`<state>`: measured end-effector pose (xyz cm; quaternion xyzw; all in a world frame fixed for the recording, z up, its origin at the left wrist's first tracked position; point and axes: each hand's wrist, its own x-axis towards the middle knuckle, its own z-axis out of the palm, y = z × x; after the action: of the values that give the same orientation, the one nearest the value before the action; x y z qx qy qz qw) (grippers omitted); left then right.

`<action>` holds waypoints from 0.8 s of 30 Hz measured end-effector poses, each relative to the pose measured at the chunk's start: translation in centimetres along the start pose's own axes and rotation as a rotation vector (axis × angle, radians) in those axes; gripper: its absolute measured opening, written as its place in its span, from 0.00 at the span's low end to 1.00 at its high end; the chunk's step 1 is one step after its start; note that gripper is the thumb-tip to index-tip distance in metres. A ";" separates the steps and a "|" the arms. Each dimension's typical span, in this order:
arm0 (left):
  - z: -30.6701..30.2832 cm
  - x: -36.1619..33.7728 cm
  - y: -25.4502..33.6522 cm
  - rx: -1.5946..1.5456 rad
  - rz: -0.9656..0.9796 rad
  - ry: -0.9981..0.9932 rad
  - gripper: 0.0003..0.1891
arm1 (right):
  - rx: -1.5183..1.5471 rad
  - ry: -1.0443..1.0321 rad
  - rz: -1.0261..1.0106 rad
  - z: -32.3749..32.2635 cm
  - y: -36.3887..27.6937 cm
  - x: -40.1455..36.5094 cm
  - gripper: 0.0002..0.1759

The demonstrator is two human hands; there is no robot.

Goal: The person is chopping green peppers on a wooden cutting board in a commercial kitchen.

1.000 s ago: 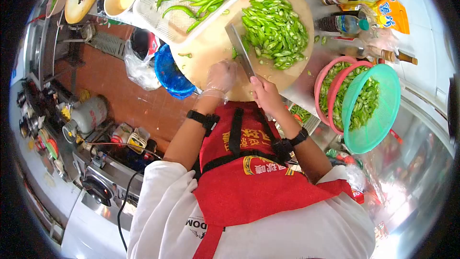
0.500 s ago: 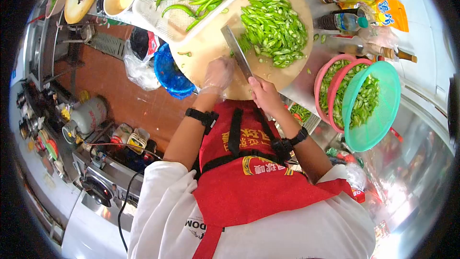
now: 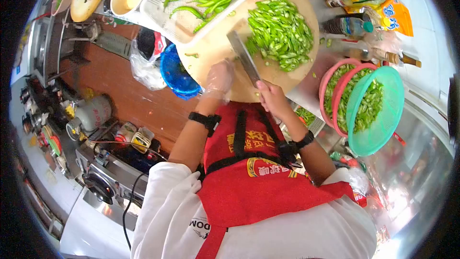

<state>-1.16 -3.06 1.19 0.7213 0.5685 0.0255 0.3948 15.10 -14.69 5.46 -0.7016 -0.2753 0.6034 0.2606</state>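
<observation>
My right hand is wrapped round the handle of a cleaver, whose blade points away from me over a round cutting board. My left hand, in a clear plastic glove, rests on the board left of the blade, its fingers curled in. What lies under those fingers is hidden. Beyond the blade, to the right, spreads a heap of sliced green chili peppers. Whole green chili peppers lie in a white plastic basket at the board's far left edge.
At right, pink and green strainers hold more sliced peppers. Several sauce bottles and seasoning bags line the back right. A blue-lined bin stands left below the board, and a gas cylinder stands farther left.
The whole view has shifted slightly, moving the scene right and down. The cleaver's blade shows a little more of its flat side. Both hands stay at nearly the same spots on the board.
</observation>
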 end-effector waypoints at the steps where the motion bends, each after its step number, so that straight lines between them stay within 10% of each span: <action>1: -1.0 -0.4 -0.3 -0.046 -0.006 0.020 0.15 | 0.028 -0.001 0.024 -0.3 -0.1 0.4 0.22; 10: -12.4 -2.9 -7.3 -0.054 -0.401 0.585 0.17 | 0.147 0.116 0.059 -3.3 -0.8 0.2 0.22; 12: -14.7 0.1 -5.3 -0.124 -0.001 0.740 0.13 | 0.103 0.126 0.016 -2.9 -0.6 0.5 0.22; 18: -15.4 16.4 -4.9 0.356 0.228 0.539 0.17 | 0.033 0.145 -0.017 -3.1 -0.2 0.5 0.22; 21: -15.6 18.7 -3.1 0.520 -0.078 0.183 0.15 | 0.056 0.149 -0.009 -3.2 -0.2 0.6 0.21; 24: -16.2 17.7 -1.7 0.581 0.010 0.198 0.15 | 0.041 0.164 -0.051 -3.0 0.1 0.7 0.21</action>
<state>-4.16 20.66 3.99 0.8007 0.5842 -0.0662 0.1147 18.18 -14.38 5.29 -0.7359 -0.2585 0.5427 0.3116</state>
